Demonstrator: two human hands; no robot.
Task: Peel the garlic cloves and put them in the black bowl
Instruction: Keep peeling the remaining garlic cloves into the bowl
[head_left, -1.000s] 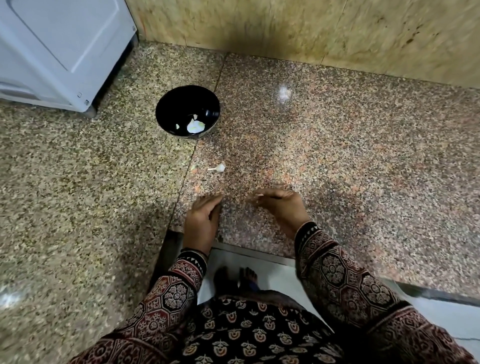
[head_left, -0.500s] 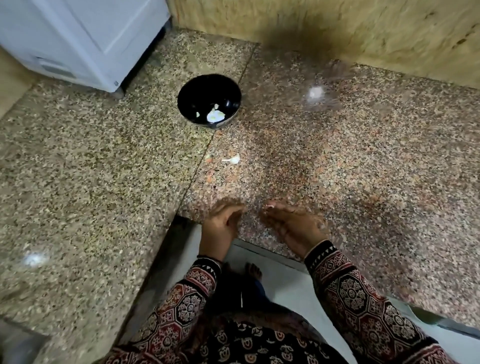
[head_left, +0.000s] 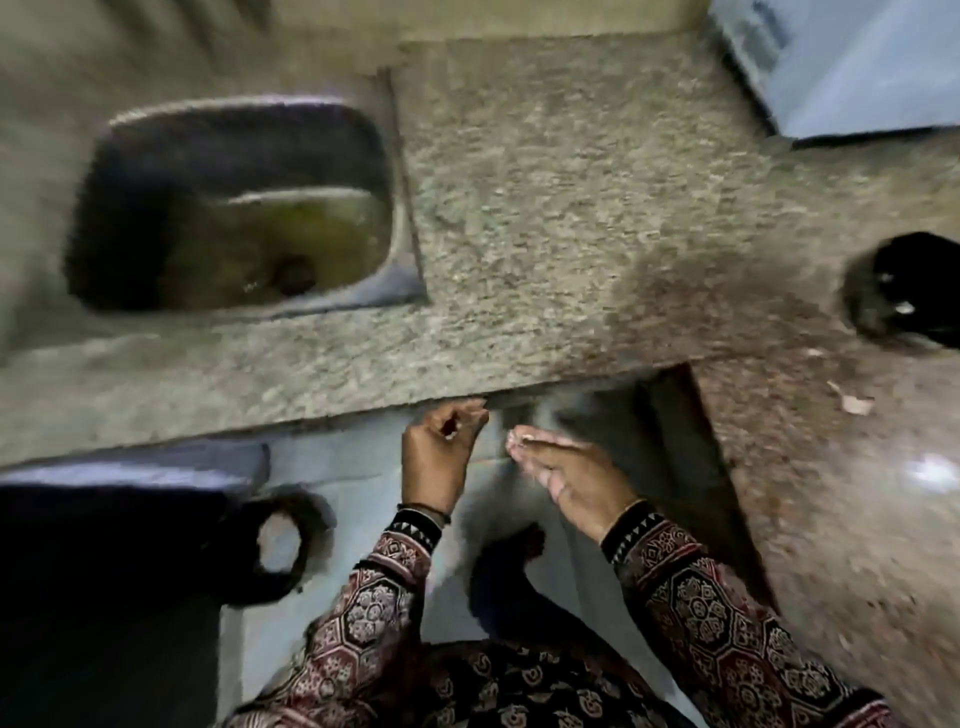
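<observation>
Overhead, amid heavy motion blur, a person in patterned sleeves holds both hands low in the centre of the frame, just below the front edge of a speckled granite counter (head_left: 545, 208) and above a pale floor.

At upper left, a steel sink (head_left: 400, 218) is set into the counter, its drain a dark spot near the basin's lower edge. At lower left sits a large dark object (head_left: 104, 597), too blurred to identify.

Just left of centre, the left hand (head_left: 441, 452) is raised with its fingers curled inward and the fingertips drawn close to the thumb; whether anything is pinched there cannot be told. Just beside it, not touching, the right hand (head_left: 566, 473) is held out flat, fingers straight and together, carrying nothing.

At the right edge, mid-height, the black bowl (head_left: 930, 254) stands on the counter, well apart from both hands, with a few pale bits (head_left: 904, 307) inside. Below it a small pale scrap (head_left: 854, 404) lies on the granite; clove or peel cannot be told. A white appliance (head_left: 857, 67) fills the upper right corner.
</observation>
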